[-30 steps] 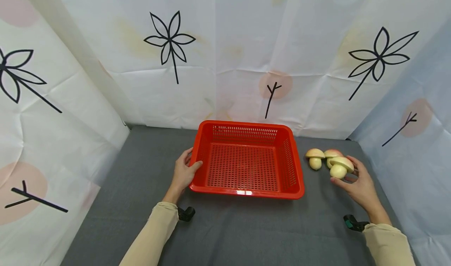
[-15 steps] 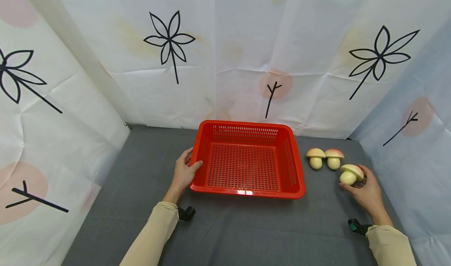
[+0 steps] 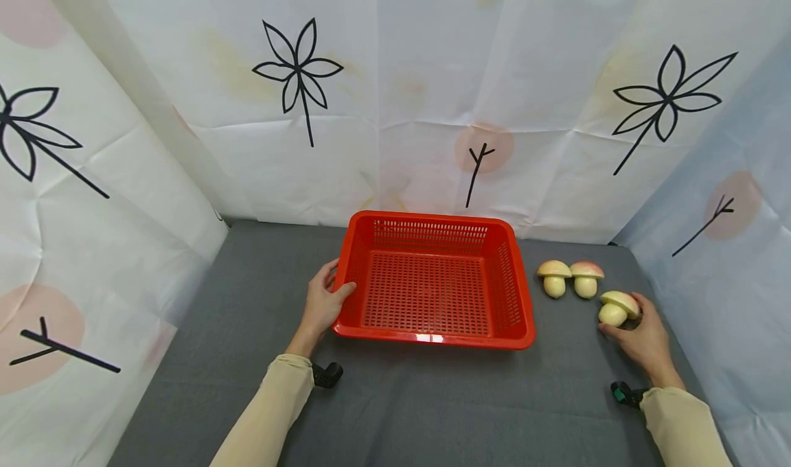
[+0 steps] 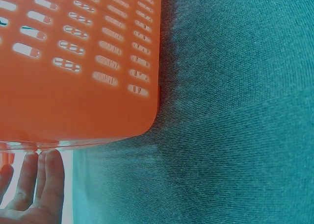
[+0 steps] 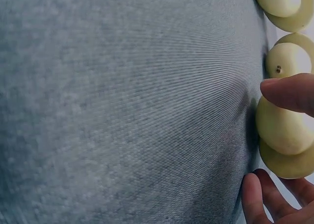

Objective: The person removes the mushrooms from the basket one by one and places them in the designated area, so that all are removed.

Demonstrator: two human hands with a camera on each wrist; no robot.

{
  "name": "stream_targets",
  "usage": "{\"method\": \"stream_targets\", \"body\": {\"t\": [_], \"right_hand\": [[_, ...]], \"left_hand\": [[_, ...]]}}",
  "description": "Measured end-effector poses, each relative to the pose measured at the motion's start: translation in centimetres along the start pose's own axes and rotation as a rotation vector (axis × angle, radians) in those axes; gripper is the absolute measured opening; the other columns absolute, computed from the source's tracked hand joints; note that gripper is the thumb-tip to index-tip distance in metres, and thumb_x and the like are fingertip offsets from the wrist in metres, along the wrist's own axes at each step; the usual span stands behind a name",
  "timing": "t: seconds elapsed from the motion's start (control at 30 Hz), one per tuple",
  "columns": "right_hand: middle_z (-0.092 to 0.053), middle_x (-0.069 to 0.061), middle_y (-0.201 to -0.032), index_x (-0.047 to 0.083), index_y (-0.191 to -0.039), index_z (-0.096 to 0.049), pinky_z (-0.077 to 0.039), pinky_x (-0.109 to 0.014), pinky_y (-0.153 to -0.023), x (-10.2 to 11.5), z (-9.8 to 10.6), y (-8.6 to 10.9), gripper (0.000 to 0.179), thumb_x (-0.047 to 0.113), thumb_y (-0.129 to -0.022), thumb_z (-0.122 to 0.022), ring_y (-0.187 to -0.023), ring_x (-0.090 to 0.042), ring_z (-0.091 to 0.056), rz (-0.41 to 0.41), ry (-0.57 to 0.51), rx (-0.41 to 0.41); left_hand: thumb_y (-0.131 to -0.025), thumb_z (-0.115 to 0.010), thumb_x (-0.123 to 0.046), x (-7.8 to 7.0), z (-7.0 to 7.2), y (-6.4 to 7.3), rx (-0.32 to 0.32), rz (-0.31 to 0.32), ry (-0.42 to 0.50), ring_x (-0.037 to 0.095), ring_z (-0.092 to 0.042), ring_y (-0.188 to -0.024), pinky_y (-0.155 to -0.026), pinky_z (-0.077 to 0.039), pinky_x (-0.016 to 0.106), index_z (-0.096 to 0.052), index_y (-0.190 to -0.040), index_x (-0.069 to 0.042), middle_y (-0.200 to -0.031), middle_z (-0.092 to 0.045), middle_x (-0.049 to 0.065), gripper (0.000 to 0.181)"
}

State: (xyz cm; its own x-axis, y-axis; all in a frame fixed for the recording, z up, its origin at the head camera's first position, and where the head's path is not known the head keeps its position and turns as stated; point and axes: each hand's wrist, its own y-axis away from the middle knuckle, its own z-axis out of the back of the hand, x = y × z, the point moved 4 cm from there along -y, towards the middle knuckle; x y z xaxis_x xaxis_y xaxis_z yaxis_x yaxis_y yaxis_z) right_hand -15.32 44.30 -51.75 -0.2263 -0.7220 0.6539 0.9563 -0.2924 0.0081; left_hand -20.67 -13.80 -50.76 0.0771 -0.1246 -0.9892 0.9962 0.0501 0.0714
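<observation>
Right hand [image 3: 643,336] pinching nearest toy mushroom [image 3: 616,308], grasp step; left hand [image 3: 323,303] gripping red basket [image 3: 432,336] rim. Next: lift, carry leftward over rim.

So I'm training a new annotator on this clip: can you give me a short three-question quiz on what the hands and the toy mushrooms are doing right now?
1. True or false: the red basket has a mushroom in it.
2. How many toy mushrooms lie on the grey table, counting the one in the hand?
3. Which hand holds a mushroom? A) left hand B) right hand C) neither

Key:
1. False: the basket is empty.
2. Three: two standing mushrooms side by side, and a tilted mushroom nearer the person.
3. B: the right hand grips the tilted mushroom, and the left hand holds the basket's left rim.
</observation>
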Motion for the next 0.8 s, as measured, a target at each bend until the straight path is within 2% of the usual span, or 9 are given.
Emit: {"method": "stream_targets", "body": {"t": [0.2,0.33,0.5,0.67,0.8], "right_hand": [[-0.033,-0.046,-0.14,-0.016,-0.152,-0.019,-0.031,-0.069,-0.098,-0.3,0.0,-1.0,0.09,0.004,-0.085,-0.075,-0.123,-0.061,-0.036,0.046,0.006,-0.034],[-0.04,-0.045,-0.133,-0.017,-0.149,-0.024,-0.034,-0.068,-0.094,-0.5,0.1,-1.7,0.088,0.001,-0.082,-0.077,-0.115,-0.059,-0.043,0.072,0.026,-0.071],[-0.043,-0.046,-0.128,-0.017,-0.15,-0.024,-0.038,-0.066,-0.089,-0.4,0.1,-2.2,0.088,0.004,-0.083,-0.077,-0.108,-0.059,-0.05,0.076,0.039,-0.076],[-0.042,-0.045,-0.13,-0.016,-0.151,-0.023,-0.038,-0.066,-0.088,-0.2,0.1,-2.4,0.087,0.012,-0.088,-0.076,-0.108,-0.058,-0.047,0.077,0.033,-0.082],[-0.039,-0.046,-0.132,-0.015,-0.152,-0.021,-0.034,-0.068,-0.093,-0.2,0.1,-2.6,0.087,0.01,-0.089,-0.075,-0.113,-0.06,-0.043,0.067,0.024,-0.089]], "left_hand": [[-0.096,-0.067,-0.002,0.1,0.0,0.0,0.0,0.0,-0.002,0.038,-0.065,-0.114,-0.089,-0.057,0.055,-0.044,-0.152,-0.01,-0.137,-0.059,0.02,0.061],[-0.096,-0.067,-0.002,0.1,0.1,0.0,-0.001,-0.001,-0.005,0.038,-0.065,-0.114,-0.089,-0.057,0.054,-0.044,-0.152,-0.01,-0.136,-0.059,0.02,0.061],[-0.096,-0.067,-0.001,0.1,0.1,-0.1,-0.004,-0.007,-0.009,0.038,-0.065,-0.114,-0.089,-0.057,0.054,-0.044,-0.152,-0.01,-0.137,-0.059,0.02,0.061],[-0.096,-0.067,-0.002,0.1,0.1,0.0,-0.003,-0.009,-0.008,0.038,-0.065,-0.114,-0.089,-0.057,0.054,-0.044,-0.151,-0.01,-0.137,-0.059,0.02,0.06],[-0.096,-0.067,-0.002,0.1,0.1,0.0,0.0,-0.007,-0.004,0.038,-0.065,-0.113,-0.088,-0.057,0.054,-0.044,-0.151,-0.01,-0.136,-0.059,0.019,0.06]]}}
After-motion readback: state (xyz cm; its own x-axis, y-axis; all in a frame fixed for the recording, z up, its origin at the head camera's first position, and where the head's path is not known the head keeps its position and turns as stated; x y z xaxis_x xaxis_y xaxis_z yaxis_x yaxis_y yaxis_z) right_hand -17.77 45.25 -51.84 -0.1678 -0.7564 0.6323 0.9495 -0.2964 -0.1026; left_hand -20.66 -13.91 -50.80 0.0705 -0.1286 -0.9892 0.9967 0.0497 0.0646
